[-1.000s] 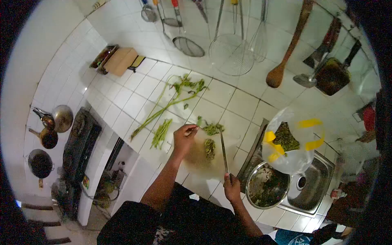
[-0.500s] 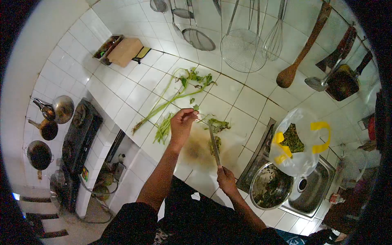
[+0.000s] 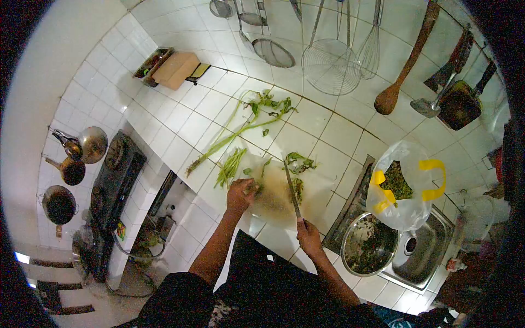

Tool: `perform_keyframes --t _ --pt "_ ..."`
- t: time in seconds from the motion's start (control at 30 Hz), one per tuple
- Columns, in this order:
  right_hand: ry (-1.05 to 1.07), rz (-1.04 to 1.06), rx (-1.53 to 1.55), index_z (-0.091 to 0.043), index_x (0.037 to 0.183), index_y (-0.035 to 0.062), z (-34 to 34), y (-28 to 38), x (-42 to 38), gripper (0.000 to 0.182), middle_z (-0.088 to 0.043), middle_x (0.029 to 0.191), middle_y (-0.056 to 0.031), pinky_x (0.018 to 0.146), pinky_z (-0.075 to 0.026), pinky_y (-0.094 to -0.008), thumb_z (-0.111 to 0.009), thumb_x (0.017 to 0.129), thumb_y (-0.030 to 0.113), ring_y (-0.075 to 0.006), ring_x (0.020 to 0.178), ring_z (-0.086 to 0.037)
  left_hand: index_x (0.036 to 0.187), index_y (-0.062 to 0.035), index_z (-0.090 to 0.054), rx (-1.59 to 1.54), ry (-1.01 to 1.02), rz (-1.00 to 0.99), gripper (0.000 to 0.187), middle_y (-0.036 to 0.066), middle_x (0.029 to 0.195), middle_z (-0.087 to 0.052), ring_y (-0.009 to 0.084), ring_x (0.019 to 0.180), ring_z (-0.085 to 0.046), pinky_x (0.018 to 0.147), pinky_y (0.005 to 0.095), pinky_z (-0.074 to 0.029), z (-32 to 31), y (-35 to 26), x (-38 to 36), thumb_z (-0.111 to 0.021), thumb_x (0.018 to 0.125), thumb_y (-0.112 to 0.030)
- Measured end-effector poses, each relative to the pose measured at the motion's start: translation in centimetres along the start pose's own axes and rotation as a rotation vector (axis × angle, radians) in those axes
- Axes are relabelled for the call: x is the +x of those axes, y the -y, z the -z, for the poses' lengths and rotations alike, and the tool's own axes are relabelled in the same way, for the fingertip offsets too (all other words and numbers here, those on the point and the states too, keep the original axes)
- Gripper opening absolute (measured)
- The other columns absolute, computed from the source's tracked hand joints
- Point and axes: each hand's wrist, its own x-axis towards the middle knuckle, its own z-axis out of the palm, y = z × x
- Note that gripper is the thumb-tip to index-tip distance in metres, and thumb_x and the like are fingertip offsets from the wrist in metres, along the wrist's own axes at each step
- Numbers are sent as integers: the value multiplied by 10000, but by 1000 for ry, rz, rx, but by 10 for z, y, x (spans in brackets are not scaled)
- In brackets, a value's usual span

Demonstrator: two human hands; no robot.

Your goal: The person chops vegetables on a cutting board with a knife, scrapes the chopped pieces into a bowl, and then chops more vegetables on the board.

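Note:
My right hand (image 3: pixel 309 235) grips the handle of a long knife (image 3: pixel 291 188) whose blade lies across a pale cutting board (image 3: pixel 276 199) on the white tiled counter. On the board's left side, my left hand (image 3: pixel 241 193) presses down on green vegetable stems (image 3: pixel 255 188). A small heap of chopped greens (image 3: pixel 298 188) lies just right of the blade, and leafy pieces (image 3: pixel 299 161) lie at the board's far edge.
Long green stalks (image 3: pixel 235 134) and a bundle of cut stems (image 3: pixel 229 167) lie on the counter beyond the board. A metal bowl of greens (image 3: pixel 369 251) sits in the sink with a plastic bag of greens (image 3: pixel 402 188) above it. Utensils hang on the wall. A stove (image 3: pixel 112 188) stands at left.
My left hand dropped from above the counter onto the stems at the board's left edge. The knife stayed over the board, shifting slightly right.

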Motion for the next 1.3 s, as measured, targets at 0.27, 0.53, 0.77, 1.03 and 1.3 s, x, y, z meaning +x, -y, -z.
perform_keyframes --t 0.27,0.53,0.77,1.03,1.3 --pt "-32 73 -239 -585 930 -44 -10 -3 1 584 -560 662 -133 610 -452 -387 -424 972 515 -215 606 -537 985 -98 -705 127 45 -33 257 124 979 -681 309 953 -616 796 398 -521 1 -17 -18 -715 753 -208" --pt "117 75 -544 -620 1010 -11 -19 43 -6 556 -645 913 -256 792 -476 -512 -374 978 486 -435 874 -615 881 -108 -721 74 52 106 172 82 927 -693 298 882 -639 771 396 -523 -1 -17 -34 -720 745 -214" --pt "156 67 -800 -626 1036 19 -35 36 8 561 -641 976 -263 851 -462 -534 -324 985 490 -445 955 -600 842 -108 -718 3 -1 127 136 93 864 -675 300 851 -636 752 395 -519 -5 -10 -41 -709 744 -202" --pt "220 61 -815 -623 1077 20 -29 45 13 559 -644 1014 -257 883 -461 -521 -326 985 485 -440 977 -600 852 -104 -713 60 78 281 123 111 846 -672 294 820 -640 717 402 -519 15 -1 -44 -699 776 -199" --pt "96 81 -692 -640 983 26 -15 35 -14 504 -656 937 -250 777 -489 -543 -376 979 456 -456 868 -618 894 -112 -732 -26 -106 320 174 124 839 -675 277 782 -657 706 389 -521 8 -9 -3 -663 823 -256"
